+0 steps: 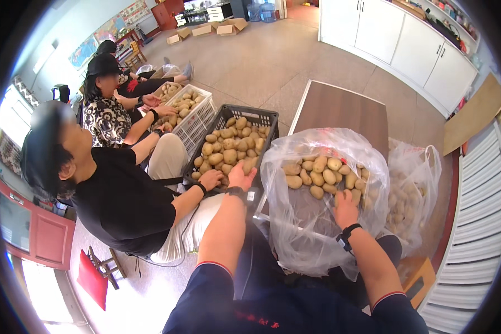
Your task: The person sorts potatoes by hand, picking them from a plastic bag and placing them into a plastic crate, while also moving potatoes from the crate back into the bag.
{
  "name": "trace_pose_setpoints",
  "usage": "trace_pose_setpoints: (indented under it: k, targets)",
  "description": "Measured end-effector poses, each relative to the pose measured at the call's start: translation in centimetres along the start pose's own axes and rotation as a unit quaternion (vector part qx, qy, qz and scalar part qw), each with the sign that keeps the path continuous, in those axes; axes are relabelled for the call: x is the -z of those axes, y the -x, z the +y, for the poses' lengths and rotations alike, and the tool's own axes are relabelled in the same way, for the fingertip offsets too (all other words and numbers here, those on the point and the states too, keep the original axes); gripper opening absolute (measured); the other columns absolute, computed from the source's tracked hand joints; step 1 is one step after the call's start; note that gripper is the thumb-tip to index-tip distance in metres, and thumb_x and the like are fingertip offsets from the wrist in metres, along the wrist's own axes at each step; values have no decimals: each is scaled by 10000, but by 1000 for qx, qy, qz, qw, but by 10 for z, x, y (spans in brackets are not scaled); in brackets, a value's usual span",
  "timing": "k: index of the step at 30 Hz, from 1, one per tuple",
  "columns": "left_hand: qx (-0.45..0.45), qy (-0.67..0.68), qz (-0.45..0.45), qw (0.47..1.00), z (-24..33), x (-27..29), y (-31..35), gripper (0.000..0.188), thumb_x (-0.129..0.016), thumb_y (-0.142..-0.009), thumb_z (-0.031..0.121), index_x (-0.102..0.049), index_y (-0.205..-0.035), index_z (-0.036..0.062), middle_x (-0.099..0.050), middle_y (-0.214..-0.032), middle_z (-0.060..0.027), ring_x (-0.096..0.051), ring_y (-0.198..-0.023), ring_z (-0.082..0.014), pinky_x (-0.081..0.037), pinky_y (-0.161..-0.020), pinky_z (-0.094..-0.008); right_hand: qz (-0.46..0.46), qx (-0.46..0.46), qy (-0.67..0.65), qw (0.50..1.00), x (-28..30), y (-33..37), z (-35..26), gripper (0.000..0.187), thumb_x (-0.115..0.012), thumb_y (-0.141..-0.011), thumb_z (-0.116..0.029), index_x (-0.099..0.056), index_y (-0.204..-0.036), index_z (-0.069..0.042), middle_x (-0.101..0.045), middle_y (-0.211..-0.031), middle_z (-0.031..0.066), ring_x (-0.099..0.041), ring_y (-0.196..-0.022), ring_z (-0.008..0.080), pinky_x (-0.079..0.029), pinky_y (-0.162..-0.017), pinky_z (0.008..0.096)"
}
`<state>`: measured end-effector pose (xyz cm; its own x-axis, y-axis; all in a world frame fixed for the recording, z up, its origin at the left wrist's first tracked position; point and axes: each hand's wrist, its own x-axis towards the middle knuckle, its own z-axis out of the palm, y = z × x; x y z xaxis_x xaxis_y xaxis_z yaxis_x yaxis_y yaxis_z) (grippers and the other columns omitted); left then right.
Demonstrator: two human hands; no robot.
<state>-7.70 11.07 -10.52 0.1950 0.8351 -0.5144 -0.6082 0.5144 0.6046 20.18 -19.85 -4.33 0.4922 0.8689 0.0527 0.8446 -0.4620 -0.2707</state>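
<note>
My left hand point(242, 176) reaches over the near edge of a black plastic crate point(254, 115) full of potatoes and is closed on a potato point(249, 165). My right hand point(345, 208) is inside a large clear plastic bag point(312, 234) in front of me, closed around a potato near the bag's right side. More potatoes point(317, 172) lie heaped in the back of the bag. Both wrists wear black bands.
A person in black sits at my left, one hand point(210, 179) at the black crate's near edge. Further left two more people work over a white crate point(197, 125) of potatoes. A second filled bag point(414, 189) stands at right, by a brown table point(339, 108) and white cabinets point(406, 44).
</note>
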Motion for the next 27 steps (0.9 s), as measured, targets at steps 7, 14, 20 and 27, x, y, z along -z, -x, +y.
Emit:
trace_pose_setpoints:
  k: [7,14,20,27]
  targets:
    - [-359,-490,-34,793,-13,34,-31,452,-758,-792,331,-636,-1058,-14,-668,-1035,-194,-630,-953,-358,-512,-829,-393,5,25,15,1000,-9,17,-1,503,-672,-792,-112,-494,-1263,-122,-416,-1329,134,-575,-987,391,-523,-806,468]
    - [-355,-554,-15,753,-48,23,-55,495,-704,-818,406,-643,-1045,-30,-645,-1083,-212,-604,-1026,-370,-481,-889,-414,-3,10,28,1000,-14,34,22,533,-614,-795,-51,-490,-1308,-127,-411,-1371,134,-566,-985,407,-508,-840,481]
    - [-384,-491,-38,781,26,93,-87,379,-451,-972,104,-370,-1329,9,-412,-1337,-182,-515,-1122,-361,-545,-880,-450,9,72,-22,997,-16,34,-23,528,-596,-795,-42,-498,-1307,-131,-417,-1383,125,-561,-994,416,-506,-847,477]
    - [-374,-469,-24,800,-13,32,-39,376,-631,-809,353,-607,-739,-15,-618,-833,-221,-575,-845,-400,-453,-746,-473,-6,42,-23,999,-15,47,8,464,-582,-795,-53,-544,-1245,-162,-477,-1316,110,-570,-986,407,-508,-827,477]
